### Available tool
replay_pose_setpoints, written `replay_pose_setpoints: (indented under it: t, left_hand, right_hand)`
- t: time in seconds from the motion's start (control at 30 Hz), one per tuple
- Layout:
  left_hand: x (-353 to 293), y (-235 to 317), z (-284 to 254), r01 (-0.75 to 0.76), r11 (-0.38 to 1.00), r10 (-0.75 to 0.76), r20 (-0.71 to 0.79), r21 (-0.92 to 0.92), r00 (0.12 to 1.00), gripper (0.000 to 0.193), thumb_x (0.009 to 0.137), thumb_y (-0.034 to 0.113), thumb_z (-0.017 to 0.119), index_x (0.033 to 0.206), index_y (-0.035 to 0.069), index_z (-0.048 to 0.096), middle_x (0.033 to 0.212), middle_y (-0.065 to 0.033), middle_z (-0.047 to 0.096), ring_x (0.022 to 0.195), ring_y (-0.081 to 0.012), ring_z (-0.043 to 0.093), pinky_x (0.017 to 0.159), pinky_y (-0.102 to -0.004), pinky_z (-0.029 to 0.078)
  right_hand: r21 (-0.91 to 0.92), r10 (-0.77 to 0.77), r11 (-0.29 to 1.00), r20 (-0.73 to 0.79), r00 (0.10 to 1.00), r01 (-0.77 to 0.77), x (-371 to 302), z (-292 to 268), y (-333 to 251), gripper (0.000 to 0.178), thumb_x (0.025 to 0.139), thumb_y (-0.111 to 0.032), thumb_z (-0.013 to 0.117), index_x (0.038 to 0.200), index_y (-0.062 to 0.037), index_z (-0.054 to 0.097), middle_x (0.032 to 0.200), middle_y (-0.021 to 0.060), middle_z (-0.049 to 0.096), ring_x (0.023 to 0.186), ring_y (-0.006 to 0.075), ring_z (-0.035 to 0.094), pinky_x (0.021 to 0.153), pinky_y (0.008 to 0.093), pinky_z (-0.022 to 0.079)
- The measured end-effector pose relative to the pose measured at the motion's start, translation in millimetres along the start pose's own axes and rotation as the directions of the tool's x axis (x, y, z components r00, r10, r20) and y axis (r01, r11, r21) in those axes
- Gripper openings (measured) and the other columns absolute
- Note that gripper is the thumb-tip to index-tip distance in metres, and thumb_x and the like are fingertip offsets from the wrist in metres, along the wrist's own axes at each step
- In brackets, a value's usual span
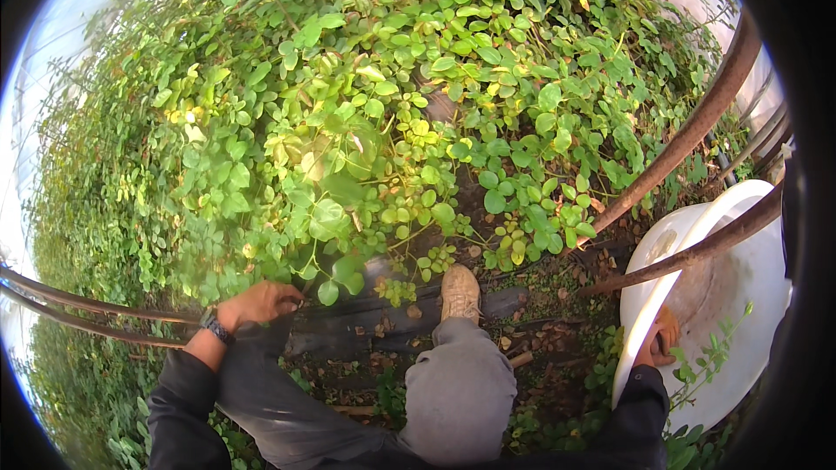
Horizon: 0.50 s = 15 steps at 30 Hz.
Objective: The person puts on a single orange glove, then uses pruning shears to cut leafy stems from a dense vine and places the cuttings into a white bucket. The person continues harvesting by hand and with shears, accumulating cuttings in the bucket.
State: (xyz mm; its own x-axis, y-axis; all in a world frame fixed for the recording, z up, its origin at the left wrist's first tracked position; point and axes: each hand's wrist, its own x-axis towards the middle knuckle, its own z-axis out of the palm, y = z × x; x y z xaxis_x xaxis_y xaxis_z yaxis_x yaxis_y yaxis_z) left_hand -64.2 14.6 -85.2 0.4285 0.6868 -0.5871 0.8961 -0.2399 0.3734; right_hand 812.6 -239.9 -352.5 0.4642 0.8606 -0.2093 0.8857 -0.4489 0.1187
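A dense bank of green, round-leaved plants (pixel 366 130) fills the upper and left part of the head view, growing over dark soil strewn with dry leaves, with pale sky showing at the rim. Two thin rusty rods (pixel 87 309) run in from the left edge, side by side and nearly level, and two thicker rusty bars (pixel 697 126) slant from the upper right down toward the middle of the ground. The left hand (pixel 259 303) is low at the foot of the foliage, just where the thin rods end; its fingers are curled loosely inward, and whether they grip a stem or only touch the leaves cannot be told. A dark wristwatch (pixel 213 326) sits on that wrist above a black sleeve. The right hand (pixel 662 335) is closed over the near rim of a single large white bucket (pixel 740 296) at the right edge, fingers hooked inside it, thumb hidden. The bucket is tipped, its mouth facing up and left, its long axis running from lower left to upper right. One tan boot (pixel 460 292) points up toward the plants, planted on a strip of black sheeting (pixel 383 313), with a grey trouser leg behind it.
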Motion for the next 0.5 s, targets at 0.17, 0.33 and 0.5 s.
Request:
replay_pose_setpoints:
  t: [0.17,0.33,0.5]
  left_hand:
    - [-0.6,3.6,-2.9,-0.003,1.000,0.003,-0.005,-0.021,1.000,0.030,0.107,0.021,0.069,0.131,0.004,0.074,0.121,-0.0199,0.079,0.111,-0.0380,0.076,0.097,-0.0450,0.060]
    - [-2.5,18.1,-5.6,-0.101,0.993,0.107,-0.084,0.064,0.991,0.031,0.103,0.019,0.072,0.130,0.004,0.075,0.118,-0.0198,0.079,0.107,-0.0398,0.076,0.095,-0.0450,0.060]
    - [-2.3,40.1,-13.7,-0.019,0.999,0.022,-0.086,0.029,0.996,0.033,0.102,0.020,0.075,0.132,0.006,0.075,0.109,-0.0181,0.080,0.098,-0.0376,0.076,0.088,-0.0465,0.059]
  right_hand:
    - [0.002,0.001,1.000,0.000,1.000,-0.001,0.7,-2.0,5.0,0.042,0.107,-0.022,0.055,0.146,-0.0082,0.065,0.133,0.0235,0.071,0.115,0.0425,0.073,0.088,0.0552,0.059]
    - [0.020,0.012,1.000,-0.029,1.000,-0.012,-0.2,-6.7,11.6,0.041,0.108,-0.021,0.054,0.145,-0.0070,0.065,0.129,0.0231,0.073,0.115,0.0423,0.073,0.088,0.0552,0.059]
    - [0.213,0.115,0.974,-0.197,0.974,-0.072,24.6,-37.2,6.5,0.041,0.108,-0.021,0.053,0.145,-0.0058,0.065,0.125,0.0228,0.076,0.116,0.0421,0.073,0.089,0.0552,0.058]
